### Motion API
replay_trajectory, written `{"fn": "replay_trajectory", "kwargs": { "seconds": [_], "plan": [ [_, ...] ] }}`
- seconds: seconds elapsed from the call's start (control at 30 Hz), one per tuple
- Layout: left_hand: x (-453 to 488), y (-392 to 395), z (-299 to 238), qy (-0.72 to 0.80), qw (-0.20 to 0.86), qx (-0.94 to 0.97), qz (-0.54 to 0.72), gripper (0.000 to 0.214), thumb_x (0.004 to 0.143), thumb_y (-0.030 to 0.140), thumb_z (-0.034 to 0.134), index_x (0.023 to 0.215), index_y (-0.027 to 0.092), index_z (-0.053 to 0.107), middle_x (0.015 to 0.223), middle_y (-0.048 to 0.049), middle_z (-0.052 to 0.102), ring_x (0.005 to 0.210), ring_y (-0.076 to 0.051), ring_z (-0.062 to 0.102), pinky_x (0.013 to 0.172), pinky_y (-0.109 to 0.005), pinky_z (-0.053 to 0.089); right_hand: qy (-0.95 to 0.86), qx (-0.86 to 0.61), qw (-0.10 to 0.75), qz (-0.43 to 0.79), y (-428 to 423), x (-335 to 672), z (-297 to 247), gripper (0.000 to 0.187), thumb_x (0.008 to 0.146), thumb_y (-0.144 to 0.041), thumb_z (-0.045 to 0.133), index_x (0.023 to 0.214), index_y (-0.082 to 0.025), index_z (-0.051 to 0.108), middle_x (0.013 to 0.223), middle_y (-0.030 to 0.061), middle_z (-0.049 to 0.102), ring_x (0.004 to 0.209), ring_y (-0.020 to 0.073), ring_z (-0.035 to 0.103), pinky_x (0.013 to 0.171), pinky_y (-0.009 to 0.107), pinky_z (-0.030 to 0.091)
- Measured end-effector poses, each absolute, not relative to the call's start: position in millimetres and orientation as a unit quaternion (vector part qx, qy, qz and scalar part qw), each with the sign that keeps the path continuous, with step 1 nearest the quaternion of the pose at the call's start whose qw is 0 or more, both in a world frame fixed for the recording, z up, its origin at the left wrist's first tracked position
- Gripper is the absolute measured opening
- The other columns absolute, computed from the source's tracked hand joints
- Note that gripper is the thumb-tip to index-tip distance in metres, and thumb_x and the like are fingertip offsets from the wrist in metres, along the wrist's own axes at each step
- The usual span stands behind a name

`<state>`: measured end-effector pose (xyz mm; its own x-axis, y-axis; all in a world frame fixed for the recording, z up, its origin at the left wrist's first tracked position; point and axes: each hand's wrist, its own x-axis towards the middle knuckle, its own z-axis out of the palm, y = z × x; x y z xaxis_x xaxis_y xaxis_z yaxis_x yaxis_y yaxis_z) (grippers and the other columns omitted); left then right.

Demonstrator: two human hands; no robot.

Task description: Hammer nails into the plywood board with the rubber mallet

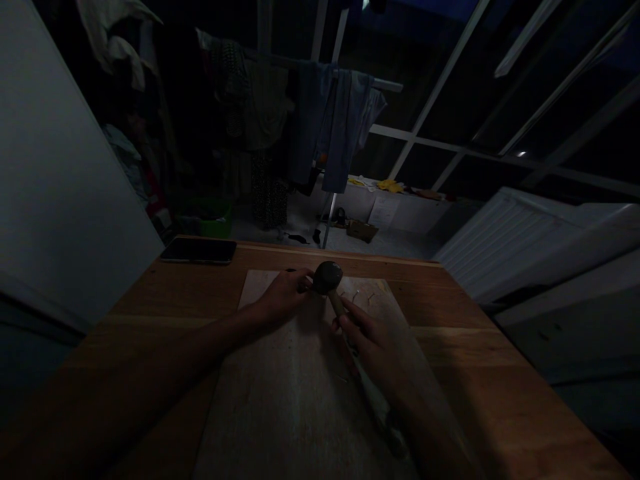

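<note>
**Hammer choked up, left fingertips at its head**

- Right hand (371, 341): closed around the handle of a hammer (327, 277), gripped high, close to the head. The rest of the handle trails back under the wrist. A grip that high probably trades swing for control.
- The hammer head sits just beyond the right hand, touching or almost touching the left fingertips.
- Left hand (284, 295): fingers drawn together at the head, palm low over the board (280, 400). It looks like a pinch to steady something small, but it's too dark to tell if anything is held.
- A few small nails (356, 296) lie loose on the board just past the right hand, within easy reach.
- The board lies flat under both hands on a wooden counter (165, 300), likely to spare the top.
- A phone (199, 251) lies face up well beyond the left hand, near the far edge.
- Room: very dim. Clothes (330, 127) hang on a rail beyond the counter, with slanted window frames (450, 67) above right.
</note>
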<state>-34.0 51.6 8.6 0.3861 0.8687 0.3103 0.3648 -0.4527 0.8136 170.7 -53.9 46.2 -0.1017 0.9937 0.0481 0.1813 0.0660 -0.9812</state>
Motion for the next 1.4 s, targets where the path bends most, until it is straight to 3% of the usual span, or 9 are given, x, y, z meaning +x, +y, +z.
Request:
{"fn": "replay_trajectory", "kwargs": {
  "seconds": [0.17,0.37,0.53,0.63,0.77,0.93,1.13,1.3,1.4],
  "plan": [
    [-34,52,7,0.399,0.346,0.76,0.379,0.032,0.082,0.018,0.069,0.114,0.016,0.071,0.09,-0.0052,0.079,0.081,-0.021,0.075,0.074,-0.03,0.056,-0.59,-0.511,0.432,0.452,-53,170,48,0.054,0.091,-0.051,0.063,0.134,-0.019,0.069,0.083,0.005,0.074,0.075,0.0211,0.068,0.062,0.03,0.054],
    [-35,50,8,0.395,0.314,0.781,0.368,0.036,0.08,0.017,0.069,0.116,0.017,0.07,0.098,-0.0047,0.076,0.076,-0.017,0.07,0.073,-0.028,0.054,-0.562,-0.508,0.443,0.48,-54,173,50,0.055,0.087,-0.052,0.069,0.13,-0.019,0.07,0.078,0.002,0.071,0.059,0.0154,0.062,0.052,0.026,0.05],
    [-32,37,19,0.366,0.154,0.846,0.357,0.027,0.085,0.02,0.068,0.112,0.017,0.067,0.106,-0.0076,0.07,0.078,-0.016,0.065,0.074,-0.03,0.054,-0.502,-0.507,0.49,0.501,-55,176,53,0.057,0.084,-0.055,0.071,0.131,-0.022,0.067,0.079,-0.0015,0.066,0.038,0.0096,0.049,0.033,0.024,0.04],
    [-22,19,31,0.223,0.03,0.936,0.272,0.011,0.093,0.018,0.062,0.101,0.018,0.069,0.1,-0.0084,0.071,0.09,-0.021,0.066,0.083,-0.033,0.052,-0.482,-0.507,0.51,0.5,-54,178,53,0.055,0.084,-0.052,0.073,0.129,-0.022,0.068,0.077,-0.0015,0.066,0.037,0.0092,0.048,0.031,0.023,0.038],
    [-7,-11,38,0.065,-0.062,0.975,0.202,0.018,0.099,0.015,0.056,0.111,0.021,0.069,0.107,-0.0063,0.075,0.101,-0.021,0.066,0.087,-0.033,0.05,-0.482,-0.5,0.517,0.5,-52,180,54,0.05,0.084,-0.05,0.072,0.125,-0.022,0.07,0.07,-0.0028,0.064,0.037,0.0088,0.047,0.032,0.022,0.038],
    [2,-30,30,0.061,-0.121,0.966,0.22,0.018,0.1,0.016,0.054,0.099,0.02,0.071,0.09,-0.0049,0.074,0.082,-0.02,0.065,0.075,-0.034,0.048,-0.488,-0.51,0.515,0.486,-51,178,54,0.051,0.083,-0.052,0.073,0.123,-0.022,0.071,0.075,-0.0003,0.068,0.038,0.0097,0.048,0.033,0.024,0.039],
    [10,-31,22,0.042,-0.142,0.959,0.244,0.018,0.097,0.016,0.058,0.085,0.017,0.072,0.08,-0.0062,0.071,0.076,-0.02,0.063,0.071,-0.034,0.049,-0.5,-0.524,0.514,0.46,-50,178,52,0.048,0.082,-0.05,0.073,0.12,-0.022,0.074,0.072,0.0002,0.069,0.045,0.0126,0.054,0.039,0.024,0.044],
    [-6,-25,34,0.042,-0.133,0.962,0.237,0.016,0.099,0.015,0.056,0.103,0.016,0.071,0.089,-0.0044,0.074,0.081,-0.018,0.066,0.072,-0.031,0.051,-0.502,-0.513,0.524,0.458,-49,179,51,0.044,0.08,-0.049,0.074,0.114,-0.021,0.075,0.07,0.0002,0.07,0.044,0.0124,0.054,0.039,0.024,0.044],
    [-28,-9,40,0.119,-0.03,0.956,0.266,0.022,0.096,0.011,0.059,0.116,0.015,0.069,0.095,-0.006,0.075,0.082,-0.016,0.068,0.074,-0.028,0.052,-0.494,-0.506,0.513,0.486,-50,178,50,0.048,0.083,-0.051,0.072,0.12,-0.02,0.072,0.065,-0.0022,0.066,0.037,0.0108,0.048,0.033,0.023,0.039]
  ]
}}
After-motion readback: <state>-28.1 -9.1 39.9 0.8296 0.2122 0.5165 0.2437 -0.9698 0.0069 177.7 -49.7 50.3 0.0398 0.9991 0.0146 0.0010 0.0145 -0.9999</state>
